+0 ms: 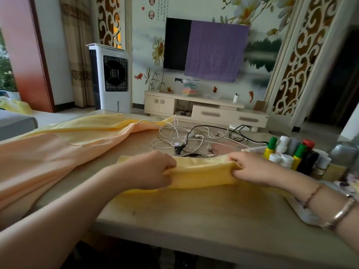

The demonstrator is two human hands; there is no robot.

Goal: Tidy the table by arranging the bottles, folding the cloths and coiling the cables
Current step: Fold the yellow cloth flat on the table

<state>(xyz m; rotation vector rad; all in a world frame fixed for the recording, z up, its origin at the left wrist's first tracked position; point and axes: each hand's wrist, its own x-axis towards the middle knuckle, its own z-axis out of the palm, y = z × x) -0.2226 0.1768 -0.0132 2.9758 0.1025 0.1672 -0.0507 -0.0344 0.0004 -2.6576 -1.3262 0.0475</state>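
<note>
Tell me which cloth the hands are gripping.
The small yellow cloth nearest the person: left hand and right hand pinch its raised fold. The large peach cloth lies untouched.

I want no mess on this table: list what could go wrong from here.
1. The yellow cloth, gripped by the left hand and right hand, may snag the tangled cables just behind it.
2. The right hand's elbow swing could topple the bottles close beside it.
</note>
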